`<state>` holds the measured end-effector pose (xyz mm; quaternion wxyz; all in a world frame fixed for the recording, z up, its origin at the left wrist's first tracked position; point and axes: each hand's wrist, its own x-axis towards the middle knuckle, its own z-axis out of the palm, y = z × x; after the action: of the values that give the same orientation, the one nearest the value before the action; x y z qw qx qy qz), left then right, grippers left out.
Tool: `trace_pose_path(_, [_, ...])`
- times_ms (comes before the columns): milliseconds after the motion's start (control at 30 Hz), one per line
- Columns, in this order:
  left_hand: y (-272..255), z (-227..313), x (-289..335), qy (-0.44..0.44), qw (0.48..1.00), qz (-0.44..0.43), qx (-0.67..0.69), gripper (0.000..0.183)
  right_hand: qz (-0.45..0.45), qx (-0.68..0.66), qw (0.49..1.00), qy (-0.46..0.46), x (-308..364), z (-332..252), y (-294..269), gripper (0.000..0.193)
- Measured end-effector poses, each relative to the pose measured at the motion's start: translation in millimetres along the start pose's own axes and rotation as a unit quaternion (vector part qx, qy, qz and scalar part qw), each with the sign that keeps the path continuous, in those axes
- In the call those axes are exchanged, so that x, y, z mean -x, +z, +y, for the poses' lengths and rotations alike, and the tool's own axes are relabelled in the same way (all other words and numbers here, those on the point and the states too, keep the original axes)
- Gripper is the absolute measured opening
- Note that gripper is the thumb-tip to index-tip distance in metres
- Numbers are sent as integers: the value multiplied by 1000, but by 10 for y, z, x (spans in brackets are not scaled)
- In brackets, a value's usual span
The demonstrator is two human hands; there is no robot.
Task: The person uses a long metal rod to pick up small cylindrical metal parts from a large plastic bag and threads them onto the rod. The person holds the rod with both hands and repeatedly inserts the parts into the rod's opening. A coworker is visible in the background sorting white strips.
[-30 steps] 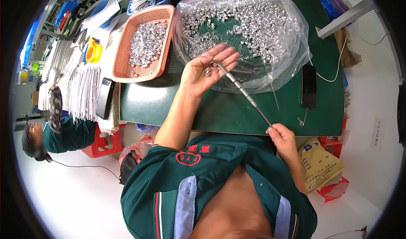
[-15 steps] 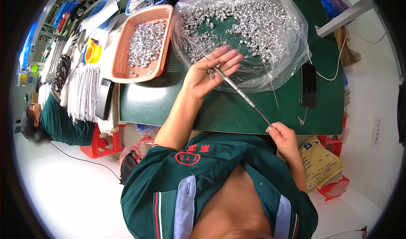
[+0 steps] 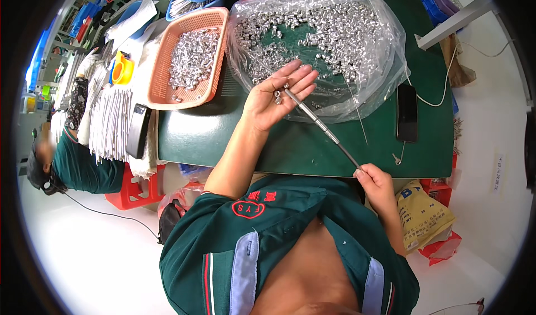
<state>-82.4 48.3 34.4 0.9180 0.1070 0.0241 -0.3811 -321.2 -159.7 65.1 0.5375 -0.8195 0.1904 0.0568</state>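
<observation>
My right hand (image 3: 377,184) is closed on the near end of a thin rod (image 3: 347,153). Silver tube-like segments (image 3: 318,123) cover the rod's upper stretch, which slants up to my left hand. Palm up, my left hand (image 3: 273,98) cradles a few small shiny metal sleeves (image 3: 277,96), its fingers stretched and its thumb bent in beside the rod's far tip. One more small piece shows at that tip; whether the thumb pinches it I cannot tell. Just beyond lies a clear plastic bag (image 3: 385,92), spread wide under many loose metal sleeves (image 3: 349,47).
An orange basket (image 3: 153,83) with more metal pieces stands left of the bag. A black phone (image 3: 407,113) and white cable (image 3: 441,102) lie on the right of the green table (image 3: 190,136). Another phone (image 3: 138,131) leans by stacked strips (image 3: 109,125); a co-worker (image 3: 84,164) sits at left.
Both my hands and the rod keep nearly the same place, with only a slight shift of the right hand. The co-worker's head and arm have moved a little.
</observation>
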Motion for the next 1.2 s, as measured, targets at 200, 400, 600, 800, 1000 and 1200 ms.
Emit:
trace_pose_path(200, [-44, 11, 13, -2, 1000, 0, 13, 46, -2, -37, 999, 12, 18, 40, 30, 14])
trace_pose_path(400, [-30, -52, 22, -13, 1000, -8, -11, 44, -2, -37, 999, 3, -12, 82, 68, 14])
trace_pose_path(600, [-45, -72, 24, -34, 999, -10, 34, 51, -36, -140, 987, 70, -46, 154, 108, 15])
trace_pose_path(800, [-21, -10, 27, -49, 997, -40, 49, 60, -22, -94, 995, 37, -65, 159, 11, 14])
trace_pose_path(1000, [-66, 15, 7, -90, 995, -37, -9, 57, -20, -53, 998, -1, -65, 148, 3, 15])
trace_pose_path(1200, [-50, 28, -1, -56, 995, 17, -83, 47, -12, -12, 1000, -11, -61, 126, -40, 15])
